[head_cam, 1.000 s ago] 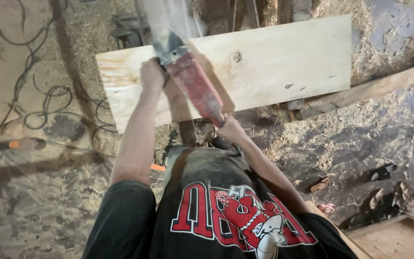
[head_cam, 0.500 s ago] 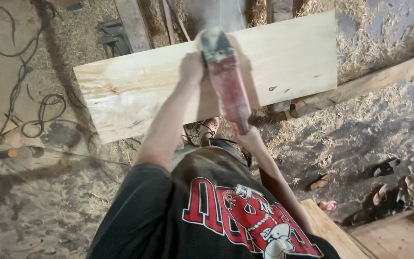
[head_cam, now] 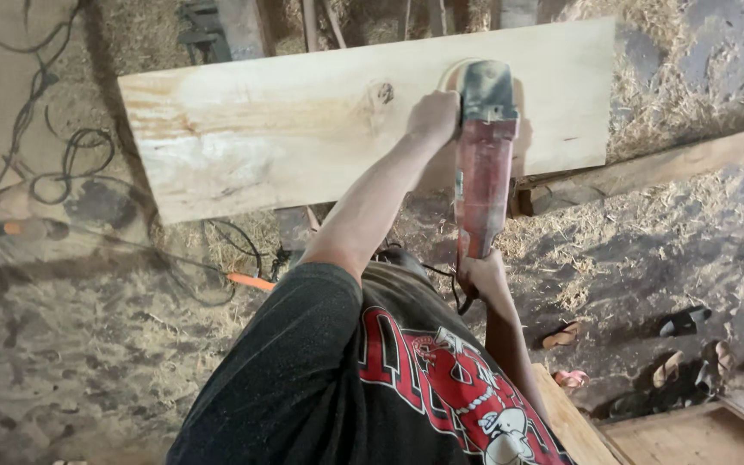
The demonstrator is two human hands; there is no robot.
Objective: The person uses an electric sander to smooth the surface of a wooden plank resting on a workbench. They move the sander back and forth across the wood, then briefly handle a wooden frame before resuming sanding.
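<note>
Black cables [head_cam: 62,172] loop over the sawdust-strewn floor [head_cam: 88,362] at the left, near an orange-handled tool [head_cam: 10,229]. A long timber [head_cam: 673,164] lies at the right. Sandals [head_cam: 685,321] sit scattered lower right, beside what seems a wooden platform [head_cam: 699,435].

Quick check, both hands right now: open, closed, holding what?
Left hand: closed on the front of the red power sander, pressing it onto the wooden board.
Right hand: closed around the sander's rear handle.
</note>
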